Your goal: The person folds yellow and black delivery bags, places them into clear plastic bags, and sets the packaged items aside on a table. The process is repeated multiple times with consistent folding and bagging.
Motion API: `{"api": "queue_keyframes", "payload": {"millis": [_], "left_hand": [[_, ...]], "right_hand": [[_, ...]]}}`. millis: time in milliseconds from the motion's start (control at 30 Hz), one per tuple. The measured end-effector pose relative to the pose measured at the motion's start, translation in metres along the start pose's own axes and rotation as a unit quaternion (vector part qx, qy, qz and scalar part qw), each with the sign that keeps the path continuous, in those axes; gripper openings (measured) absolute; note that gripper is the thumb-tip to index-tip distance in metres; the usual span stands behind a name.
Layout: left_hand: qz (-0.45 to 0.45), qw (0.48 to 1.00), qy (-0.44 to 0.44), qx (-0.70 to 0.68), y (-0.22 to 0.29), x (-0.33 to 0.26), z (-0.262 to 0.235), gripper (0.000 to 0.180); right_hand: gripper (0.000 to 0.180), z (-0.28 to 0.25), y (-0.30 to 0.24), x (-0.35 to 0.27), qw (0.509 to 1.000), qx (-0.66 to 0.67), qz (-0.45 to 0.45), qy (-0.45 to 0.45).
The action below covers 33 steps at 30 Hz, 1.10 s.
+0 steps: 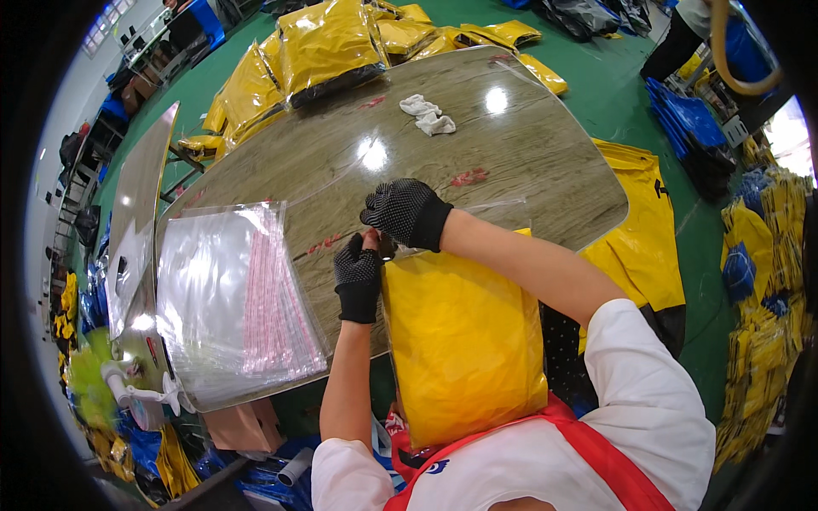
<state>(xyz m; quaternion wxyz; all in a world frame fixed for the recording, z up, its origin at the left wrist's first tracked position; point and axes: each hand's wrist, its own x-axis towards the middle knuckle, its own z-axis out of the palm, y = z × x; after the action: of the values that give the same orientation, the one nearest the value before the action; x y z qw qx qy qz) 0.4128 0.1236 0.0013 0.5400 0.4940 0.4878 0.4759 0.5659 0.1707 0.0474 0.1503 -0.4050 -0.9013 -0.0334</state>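
A clear plastic bag with a folded yellow garment (464, 341) inside leans between the table edge and my body. Both hands wear black dotted gloves and meet at the bag's upper left corner. My left hand (358, 274) is closed, its bare thumb tip pinching the edge of the bag's mouth. Curled beside it, slightly farther away, my right hand (407, 215) grips the same edge with its fingertips mostly hidden. Left of my hands lies a stack of flat clear plastic bags (226, 298) with pinkish strips along one side.
The wood-patterned table (528, 128) holds a crumpled white glove (428, 114) towards the back. Filled yellow packages (328, 47) pile up beyond its far edge. A yellow garment (639, 230) hangs at the right edge. A small fan (94, 375) stands at the lower left.
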Motion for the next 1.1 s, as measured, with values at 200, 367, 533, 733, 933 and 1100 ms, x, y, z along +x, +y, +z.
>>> {"api": "queue_keyframes", "payload": {"millis": [200, 367, 533, 733, 933, 1100], "left_hand": [[0.019, 0.998, 0.012, 0.062, 0.013, -0.003, 0.001, 0.032], [-0.047, 0.997, 0.047, -0.032, 0.013, 0.002, -0.018, 0.029], [0.009, 0.998, 0.022, -0.057, 0.034, -0.004, -0.030, 0.027], [0.087, 0.986, 0.092, 0.111, 0.110, -0.044, -0.043, 0.027], [0.010, 0.995, 0.014, -0.100, 0.176, -0.091, -0.055, 0.018], [0.063, 0.986, 0.002, -0.157, 0.183, -0.123, -0.049, 0.016]], "right_hand": [[0.025, 0.000, 0.088, -0.006, 0.981, -0.017, 0.193, -0.017], [0.020, -0.160, 0.251, -0.140, 0.744, 0.156, 0.445, 0.474], [0.042, -0.078, 0.110, -0.185, 0.687, 0.496, 0.530, 0.027], [0.033, -0.112, 0.068, -0.150, 0.836, 0.431, 0.340, 0.013], [0.033, -0.189, 0.004, -0.146, 0.602, 0.709, 0.355, 0.093], [0.022, -0.194, -0.031, -0.171, 0.563, 0.756, 0.248, 0.225]]}}
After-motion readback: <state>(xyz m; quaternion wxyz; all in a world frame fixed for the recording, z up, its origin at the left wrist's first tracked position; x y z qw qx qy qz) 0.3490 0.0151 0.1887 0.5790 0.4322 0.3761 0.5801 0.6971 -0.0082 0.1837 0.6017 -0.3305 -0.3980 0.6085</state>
